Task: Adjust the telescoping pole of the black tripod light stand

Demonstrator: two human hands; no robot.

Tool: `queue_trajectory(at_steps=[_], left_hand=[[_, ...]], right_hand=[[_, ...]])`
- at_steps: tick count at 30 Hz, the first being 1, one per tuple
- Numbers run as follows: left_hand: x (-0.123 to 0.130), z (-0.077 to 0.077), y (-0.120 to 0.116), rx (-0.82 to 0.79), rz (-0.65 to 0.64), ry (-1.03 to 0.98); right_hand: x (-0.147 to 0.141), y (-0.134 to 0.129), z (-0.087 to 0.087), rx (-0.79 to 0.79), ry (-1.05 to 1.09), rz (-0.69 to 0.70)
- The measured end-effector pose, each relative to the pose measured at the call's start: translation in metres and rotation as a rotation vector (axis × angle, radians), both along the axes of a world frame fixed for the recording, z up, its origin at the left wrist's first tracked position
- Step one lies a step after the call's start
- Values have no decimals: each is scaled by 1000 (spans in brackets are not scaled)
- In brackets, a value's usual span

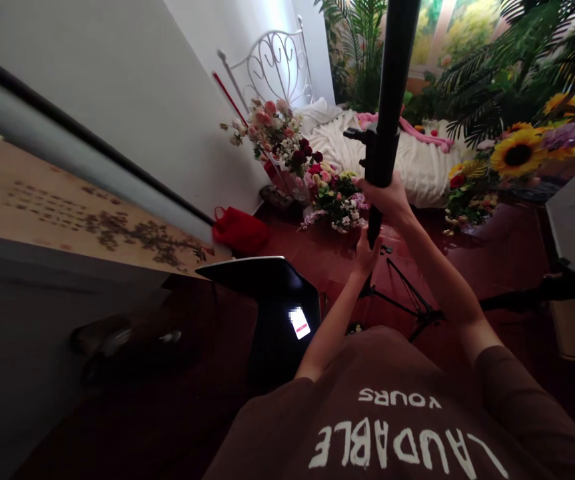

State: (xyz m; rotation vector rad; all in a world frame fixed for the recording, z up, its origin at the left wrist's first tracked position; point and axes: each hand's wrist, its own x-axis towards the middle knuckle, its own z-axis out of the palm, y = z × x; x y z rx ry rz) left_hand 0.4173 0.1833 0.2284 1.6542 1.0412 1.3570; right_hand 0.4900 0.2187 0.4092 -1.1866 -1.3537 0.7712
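A black light stand [396,80] rises through the upper middle of the view, close to me, with a knobbed clamp collar [384,150] partway along it. My right hand [387,195] is closed around the stand just below that collar. Lower down, my left hand [367,253] grips the thinner pole [374,227] of the same stand. Thin black tripod legs [394,301] spread over the floor beyond my forearms; which stand each leg belongs to I cannot tell. The fingers of both hands are partly hidden behind the pole.
Flower bunches [287,137] and sunflowers [517,157] surround a white-draped bed [337,143] with a metal headboard [277,67]. To the left are a dark screen [267,283], a red bag [240,229] and a printed panel [117,220]. Another black pole [542,293] lies across the right.
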Motion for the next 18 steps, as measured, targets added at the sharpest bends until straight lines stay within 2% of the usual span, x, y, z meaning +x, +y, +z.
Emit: queue_trajectory(at_steps=[6, 9, 11, 14, 16, 18], left_hand=[[10, -5, 12, 28, 84, 41], [11, -9, 10, 35, 113, 35], [12, -10, 8, 43, 120, 17], [13, -8, 8, 51, 141, -10], [14, -8, 9, 52, 144, -4], [14, -8, 9, 58, 141, 12]], right_hand=[[3, -13, -7, -34, -97, -22], [14, -31, -7, -1, -196, -17], [28, -48, -13, -31, -283, 6], [54, -73, -36, -231, -455, 52], [69, -89, -58, -381, -560, 50], [78, -100, -80, -455, -576, 33]])
